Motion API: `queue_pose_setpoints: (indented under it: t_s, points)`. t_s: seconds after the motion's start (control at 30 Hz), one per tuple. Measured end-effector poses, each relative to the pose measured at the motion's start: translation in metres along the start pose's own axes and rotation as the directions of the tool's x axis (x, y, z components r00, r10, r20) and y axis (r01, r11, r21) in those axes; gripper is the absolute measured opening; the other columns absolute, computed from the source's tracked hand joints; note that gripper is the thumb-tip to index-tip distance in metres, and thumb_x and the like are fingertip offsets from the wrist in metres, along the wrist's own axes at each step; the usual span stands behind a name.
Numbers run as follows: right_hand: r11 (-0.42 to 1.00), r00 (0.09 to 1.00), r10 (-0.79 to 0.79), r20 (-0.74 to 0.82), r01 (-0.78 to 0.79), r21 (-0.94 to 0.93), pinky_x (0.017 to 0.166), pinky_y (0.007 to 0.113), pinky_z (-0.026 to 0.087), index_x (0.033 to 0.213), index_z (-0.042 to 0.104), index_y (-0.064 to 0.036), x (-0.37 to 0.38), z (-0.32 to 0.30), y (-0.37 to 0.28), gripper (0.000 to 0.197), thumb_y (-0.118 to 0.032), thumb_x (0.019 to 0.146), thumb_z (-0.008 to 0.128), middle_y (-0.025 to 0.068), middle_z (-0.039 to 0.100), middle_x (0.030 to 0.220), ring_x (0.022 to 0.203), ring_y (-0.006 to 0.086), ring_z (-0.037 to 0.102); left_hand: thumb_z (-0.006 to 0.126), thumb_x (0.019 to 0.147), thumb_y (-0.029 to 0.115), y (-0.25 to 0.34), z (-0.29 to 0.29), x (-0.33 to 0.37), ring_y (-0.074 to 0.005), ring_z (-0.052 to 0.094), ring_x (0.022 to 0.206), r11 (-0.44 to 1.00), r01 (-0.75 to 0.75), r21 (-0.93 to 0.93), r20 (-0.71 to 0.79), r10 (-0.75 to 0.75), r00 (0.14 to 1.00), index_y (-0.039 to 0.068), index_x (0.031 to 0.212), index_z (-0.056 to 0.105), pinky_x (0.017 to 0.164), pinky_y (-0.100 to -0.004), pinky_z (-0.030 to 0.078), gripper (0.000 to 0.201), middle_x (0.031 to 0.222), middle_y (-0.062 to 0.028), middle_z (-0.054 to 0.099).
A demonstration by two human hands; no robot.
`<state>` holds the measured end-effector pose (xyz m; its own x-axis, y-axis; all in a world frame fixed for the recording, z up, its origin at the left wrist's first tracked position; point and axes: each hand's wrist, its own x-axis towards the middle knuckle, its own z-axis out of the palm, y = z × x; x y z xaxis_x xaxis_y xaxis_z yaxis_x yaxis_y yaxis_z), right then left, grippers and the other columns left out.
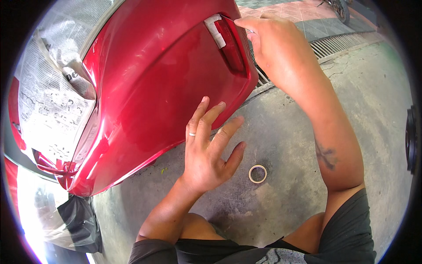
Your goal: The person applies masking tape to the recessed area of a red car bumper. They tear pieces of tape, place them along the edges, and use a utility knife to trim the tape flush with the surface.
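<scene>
A glossy red car bumper [149, 88] fills the upper left and middle. Near its right end is a recessed dark red reflector [232, 50], with strips of pale masking tape [215, 31] along its upper left side. My right hand [277, 44] is closed around a thin pointed tool [250, 31], mostly hidden by the fingers; its slender tip reaches the reflector's top corner by the tape. My left hand [211, 147], a ring on one finger, is spread open in front of the bumper's lower edge, holding nothing. Whether its fingertips touch the paint I cannot tell.
Newspaper sheets [55, 114] cover the part left of the bumper. On the concrete floor [290, 207] lies a roll of masking tape [251, 174]. A dark plastic bag [81, 222] hangs at lower left. Beyond my right hand runs a metal drain grate [340, 46], with a wheel [343, 11] farther back.
</scene>
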<state>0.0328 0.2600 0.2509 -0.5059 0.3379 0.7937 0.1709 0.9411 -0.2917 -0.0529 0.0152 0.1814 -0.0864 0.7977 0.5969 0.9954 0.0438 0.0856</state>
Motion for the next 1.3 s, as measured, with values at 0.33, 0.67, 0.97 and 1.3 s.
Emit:
queue_pose_setpoints:
  t_s: [0.33, 0.67, 0.97, 1.3]
  points:
    - [0.998, 0.998, -0.023, -0.061, 0.019, -0.058, 0.094, 0.052, 0.06, 0.133, 0.079, -0.0062, 0.002, 0.001, -0.002, 0.031, -0.006, 0.106, 0.064, 0.0237, 0.075, 0.112, 0.102, 0.0447, 0.073, 0.093, 0.079, 0.01, -0.002, 0.005, 0.006, -0.0519, 0.045, 0.157, 1.0, -0.003, -0.022, 0.011, 0.003, 1.0, 0.01, 0.139, 0.075, 0.124, -0.0615, 0.042, 0.062, 0.155, -0.0233, 0.059]
    - [0.999, 0.996, -0.012, -0.085, 0.016, 0.051, 0.095, 0.05, 0.064, 0.128, 0.079, -0.004, -0.001, 0.025, 0.007, 0.033, -0.001, 0.096, 0.072, 0.0206, 0.081, 0.114, 0.105, 0.0403, 0.079, 0.092, 0.081, 0.01, -0.003, 0.007, 0.006, -0.0515, 0.045, 0.156, 1.0, 0.001, -0.029, 0.013, -0.001, 1.0, 0.009, 0.14, 0.074, 0.124, -0.0616, 0.041, 0.063, 0.155, -0.0236, 0.058]
    - [0.97, 1.0, -0.023, 0.009, 0.02, 0.244, 0.069, 0.037, 0.053, 0.138, 0.076, -0.0051, -0.008, -0.003, 0.024, 0.033, -0.005, 0.106, 0.066, 0.0146, 0.076, 0.09, 0.067, 0.0213, 0.062, 0.091, 0.081, 0.008, -0.002, 0.008, 0.013, -0.0507, 0.047, 0.155, 0.999, -0.002, -0.041, -0.015, 0.002, 1.0, 0.006, 0.142, 0.072, 0.125, -0.0609, 0.042, 0.064, 0.155, -0.0243, 0.059]
    - [0.983, 0.739, 0.11, 0.664, -0.181, 0.039, 0.076, 0.046, 0.059, 0.119, 0.08, -0.0055, -0.088, -0.005, 0.08, 0.029, -0.008, 0.091, 0.084, 0.0136, 0.079, 0.09, 0.082, 0.0313, 0.076, 0.075, 0.092, 0.011, -0.005, 0.015, 0.105, -0.0613, 0.043, 0.151, 0.977, -0.075, 0.201, -0.15, 0.106, 0.983, 0.002, 0.151, 0.056, 0.124, -0.0646, 0.041, 0.062, 0.16, -0.0429, 0.043]
